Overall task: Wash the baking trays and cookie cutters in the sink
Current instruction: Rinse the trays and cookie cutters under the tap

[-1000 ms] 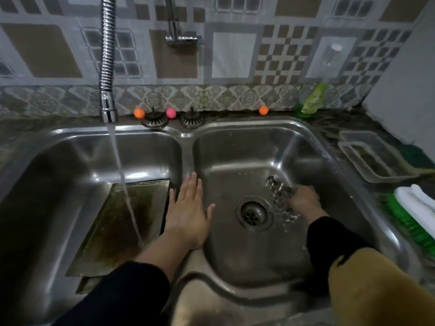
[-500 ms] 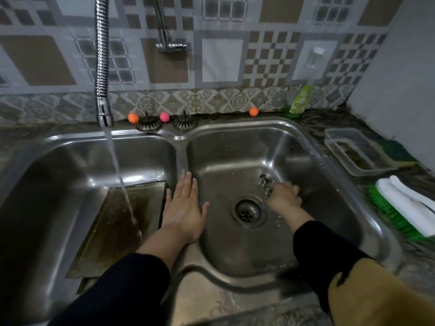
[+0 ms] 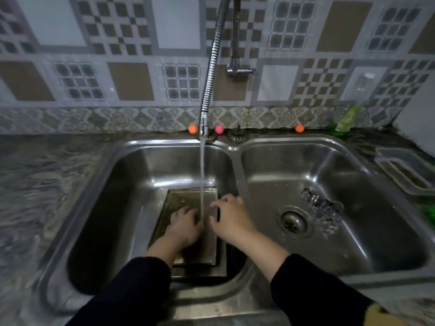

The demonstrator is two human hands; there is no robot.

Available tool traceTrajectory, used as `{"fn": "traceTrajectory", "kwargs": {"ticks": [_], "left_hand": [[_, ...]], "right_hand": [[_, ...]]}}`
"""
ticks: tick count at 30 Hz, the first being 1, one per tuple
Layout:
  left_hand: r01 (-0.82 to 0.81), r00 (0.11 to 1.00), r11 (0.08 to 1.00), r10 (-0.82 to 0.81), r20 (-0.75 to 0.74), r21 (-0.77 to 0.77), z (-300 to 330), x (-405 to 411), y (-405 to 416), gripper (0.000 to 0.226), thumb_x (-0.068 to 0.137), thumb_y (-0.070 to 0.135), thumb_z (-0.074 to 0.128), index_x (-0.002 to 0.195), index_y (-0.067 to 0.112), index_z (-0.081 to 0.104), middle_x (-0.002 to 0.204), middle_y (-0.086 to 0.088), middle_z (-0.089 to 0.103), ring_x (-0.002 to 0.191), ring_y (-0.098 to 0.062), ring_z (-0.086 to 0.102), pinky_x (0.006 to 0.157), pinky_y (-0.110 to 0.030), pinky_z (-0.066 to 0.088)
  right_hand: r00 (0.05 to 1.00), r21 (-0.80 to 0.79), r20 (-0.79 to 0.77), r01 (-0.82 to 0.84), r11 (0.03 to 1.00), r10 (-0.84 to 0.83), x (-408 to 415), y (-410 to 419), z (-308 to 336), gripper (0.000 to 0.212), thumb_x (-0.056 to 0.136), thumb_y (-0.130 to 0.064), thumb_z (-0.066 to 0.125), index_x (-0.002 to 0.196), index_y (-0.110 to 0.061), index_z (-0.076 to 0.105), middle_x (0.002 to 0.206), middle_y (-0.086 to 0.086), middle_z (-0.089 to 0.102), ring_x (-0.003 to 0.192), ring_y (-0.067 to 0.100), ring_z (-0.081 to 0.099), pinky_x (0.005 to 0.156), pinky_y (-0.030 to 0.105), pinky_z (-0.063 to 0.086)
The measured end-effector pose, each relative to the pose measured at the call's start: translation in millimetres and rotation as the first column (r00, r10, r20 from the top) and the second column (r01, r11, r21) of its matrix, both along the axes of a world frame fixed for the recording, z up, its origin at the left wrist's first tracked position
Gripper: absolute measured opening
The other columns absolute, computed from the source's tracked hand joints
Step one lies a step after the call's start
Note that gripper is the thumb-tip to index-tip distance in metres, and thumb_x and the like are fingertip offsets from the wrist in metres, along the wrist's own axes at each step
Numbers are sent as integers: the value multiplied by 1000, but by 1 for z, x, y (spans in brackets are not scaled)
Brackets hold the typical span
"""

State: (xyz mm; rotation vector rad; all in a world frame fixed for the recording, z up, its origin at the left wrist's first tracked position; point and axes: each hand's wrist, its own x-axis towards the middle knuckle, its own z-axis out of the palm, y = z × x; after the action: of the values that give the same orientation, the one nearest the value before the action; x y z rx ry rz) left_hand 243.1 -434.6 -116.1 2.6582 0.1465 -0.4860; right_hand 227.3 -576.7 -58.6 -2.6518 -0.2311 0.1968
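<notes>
**Both hands over the trays in the left basin**

Stainless steel fills the view: a double sink (image 3: 235,158) set into a dark marbled tabletop (image 3: 42,180), seen from above.

Nearest the camera, two dark sleeves reach into the left basin. The left hand (image 3: 184,225) lies palm down on the top baking tray (image 3: 188,198), fingers fairly straight and spread a little over its stained surface. The right hand (image 3: 229,217) is at the tray's right edge, fingers bent downward; motion blur hides whether this grip pinches the rim or only touches it, so I cannot tell. A second tray (image 3: 221,260) lies beneath the first, its edge showing at the near right.

A thin stream of water (image 3: 201,175) drops between the two hands onto the tray.

In the right basin, metal cookie cutters (image 3: 323,207) lie in a loose cluster just beside the drain (image 3: 293,222), on its far right side, well apart from either hand.

Farther back, the flexible tap hose (image 3: 211,67) hangs over the left basin. Along the sink's rear ledge sit two orange balls (image 3: 193,129) (image 3: 299,128) and a pink ball (image 3: 219,129), with a green bottle (image 3: 346,118) near the far right corner. A clear plastic container (image 3: 404,170) rests on the tabletop to the right. Patterned tiles (image 3: 117,43) cover the wall behind.
</notes>
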Motion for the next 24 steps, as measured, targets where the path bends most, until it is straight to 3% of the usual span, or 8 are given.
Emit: {"fn": "traceTrajectory", "kwargs": {"ticks": [3,7,11,16,19,21,24], "left_hand": [[-160,983,987,161,-85,14,-19,-4,39,59,96,34,47,149,22,25,156,-14,20,144,-34,17,118,-43,19],[-221,974,956,207,-90,-192,-30,-1,72,54,93,19,49,144,21,32,142,-11,46,131,-31,42,111,-41,33],[-237,970,941,216,-110,-242,-30,2,77,40,95,23,50,134,17,43,127,-8,57,121,-29,53,104,-38,41],[-366,931,877,337,-142,-311,-27,-4,73,33,100,29,43,129,13,48,121,-12,60,113,-29,57,94,-36,46],[-392,919,834,374,-125,-387,-23,-5,71,37,103,31,32,132,16,48,116,-10,61,110,-27,57,94,-35,45],[-416,904,763,405,-136,-496,-21,-8,71,36,104,28,29,136,23,44,114,-6,61,109,-25,57,95,-37,44],[-433,889,681,430,-157,-591,-19,-10,73,36,103,23,29,136,25,44,118,-6,61,110,-26,58,100,-46,46]], "right_hand": [[963,-90,-268,-60,994,34,-2,31,-26,44,90,-33,54,133,-23,48,145,11,32,133,34,27,108,40,35],[903,-186,-426,-24,982,-59,5,53,-48,58,92,-29,56,144,-22,32,156,13,2,139,39,13,110,44,34],[894,-223,-425,44,974,-138,6,63,-51,60,94,-26,52,147,-17,28,157,13,-13,139,38,12,111,42,32],[929,-184,-303,163,969,-213,8,56,-51,48,92,-38,52,135,-18,46,156,7,-1,133,34,18,106,41,31],[958,-213,-231,123,969,-172,7,51,-47,46,94,-40,42,136,-21,46,157,8,5,133,34,20,107,41,31],[962,-241,-234,80,967,-138,2,50,-44,47,97,-41,37,140,-23,43,159,9,3,136,35,17,110,42,27],[946,-296,-316,-25,955,-73,-5,50,-39,54,99,-45,27,150,-27,23,160,9,-5,140,39,9,114,45,19]]}}
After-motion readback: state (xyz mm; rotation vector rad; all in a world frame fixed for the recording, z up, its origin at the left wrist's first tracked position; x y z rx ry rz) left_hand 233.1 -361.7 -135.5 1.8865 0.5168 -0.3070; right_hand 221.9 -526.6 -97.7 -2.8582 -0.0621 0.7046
